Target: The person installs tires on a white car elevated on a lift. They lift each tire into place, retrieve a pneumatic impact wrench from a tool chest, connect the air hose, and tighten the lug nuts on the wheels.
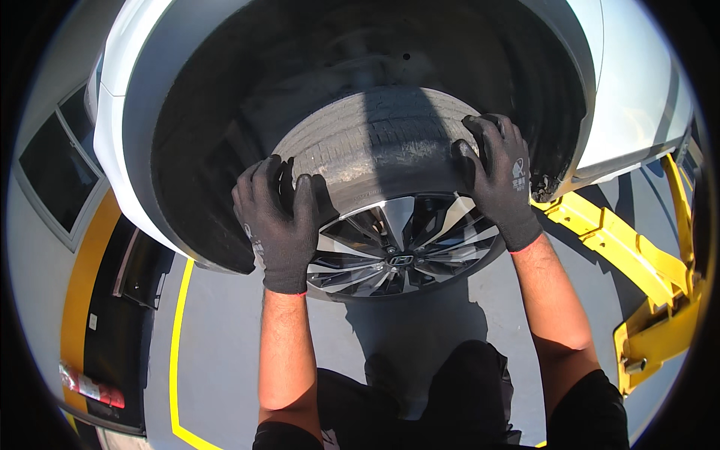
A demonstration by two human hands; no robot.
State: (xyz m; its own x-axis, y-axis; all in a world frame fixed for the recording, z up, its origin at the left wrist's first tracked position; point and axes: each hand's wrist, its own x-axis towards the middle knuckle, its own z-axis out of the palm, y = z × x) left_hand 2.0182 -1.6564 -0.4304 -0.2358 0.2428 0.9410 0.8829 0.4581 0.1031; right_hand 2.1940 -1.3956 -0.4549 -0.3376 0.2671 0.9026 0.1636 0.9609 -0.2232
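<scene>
A car wheel sits inside the dark wheel arch (247, 82) of a white car, its tyre (337, 142) dusty on the tread and its rim (397, 232) black and silver with several spokes. Both my hands wear black knit gloves with red cuffs. My left hand (276, 217) grips the tyre's upper left shoulder, thumb on the sidewall and fingers curled over the tread. On the upper right shoulder, my right hand (501, 176) holds the tyre the same way. The fingertips of the left hand are partly hidden against the tyre.
A yellow lift arm (615, 240) reaches under the car at the right. White car bodywork (637, 82) curves around the arch. Yellow line markings (177, 337) run along the grey floor (225, 360). A red and white object (94, 386) lies by the left wall.
</scene>
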